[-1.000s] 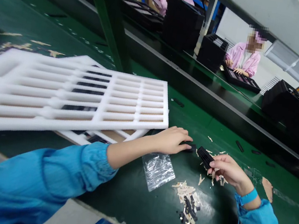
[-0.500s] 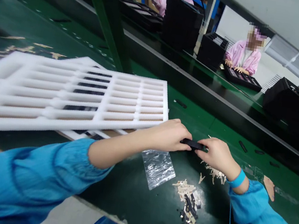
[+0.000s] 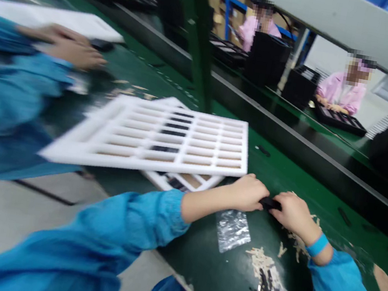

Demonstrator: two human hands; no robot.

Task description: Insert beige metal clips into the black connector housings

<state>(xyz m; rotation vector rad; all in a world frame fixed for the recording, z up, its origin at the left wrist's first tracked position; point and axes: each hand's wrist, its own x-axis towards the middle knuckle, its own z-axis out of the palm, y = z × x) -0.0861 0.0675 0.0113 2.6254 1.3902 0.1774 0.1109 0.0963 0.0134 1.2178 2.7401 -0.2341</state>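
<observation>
A small, dark, elongated part (image 3: 269, 204) is held between my two hands above the green bench; blur hides its details. My left hand (image 3: 250, 193) pinches its left end, and my right hand (image 3: 291, 211) grips the right end. Just below my left hand lies a clear plastic bag (image 3: 232, 231). Nearer to me is a pile of small beige and black pieces (image 3: 265, 286). To the left, a white foam tray (image 3: 179, 167) with rows of slots rests askew on another tray; several slots hold black parts (image 3: 176, 126).
At the left, a co-worker's hands (image 3: 76, 49) are beside another white tray (image 3: 44, 16). A green post (image 3: 198, 42) rises behind the foam trays. Across the bench, a person in pink (image 3: 345, 89) sits by black boxes (image 3: 300, 86). Loose black parts (image 3: 344, 216) lie at right.
The camera view has swung left, so the bench appears shifted right and the co-worker at the left has come into view. Both my hands keep hold of the dark part.
</observation>
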